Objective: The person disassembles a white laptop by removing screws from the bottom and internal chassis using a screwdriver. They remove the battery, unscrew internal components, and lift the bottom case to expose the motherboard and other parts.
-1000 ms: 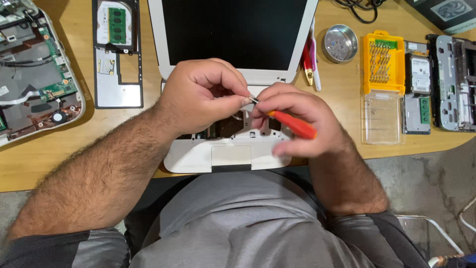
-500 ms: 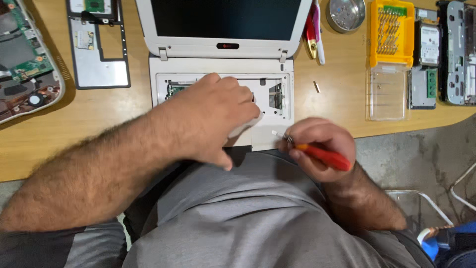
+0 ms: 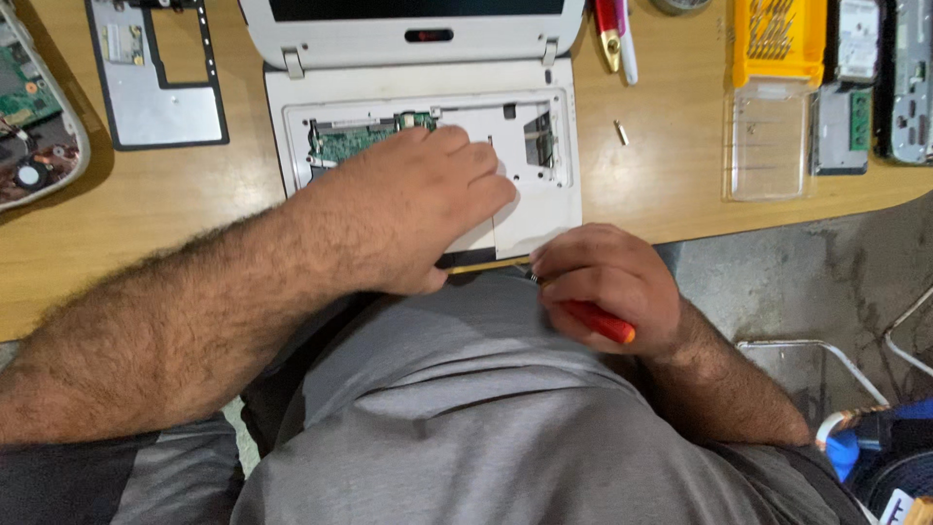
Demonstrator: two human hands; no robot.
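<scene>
A small white laptop (image 3: 418, 58) lies open on the wooden table (image 3: 175, 204), keyboard removed, with a green circuit board (image 3: 350, 144) showing in the bay. My left hand (image 3: 408, 209) rests palm down across the laptop's base, fingers spread over the palm rest and thumb at the near edge. My right hand (image 3: 607, 287) hovers just off the table's near edge, closed around a red-handled screwdriver (image 3: 593, 321) whose metal tip points toward the laptop's front right corner.
A grey keyboard bezel (image 3: 146, 97) and an opened device with a circuit board (image 3: 29, 126) lie at the left. At the right are a yellow bit case (image 3: 777, 44), its clear lid (image 3: 768, 146), drives (image 3: 841, 126), a loose screw (image 3: 620, 131) and pens (image 3: 612, 29).
My left hand has slid farther over the laptop base. My right hand with the screwdriver pulled back from the laptop to the table's near edge. The view shifted down.
</scene>
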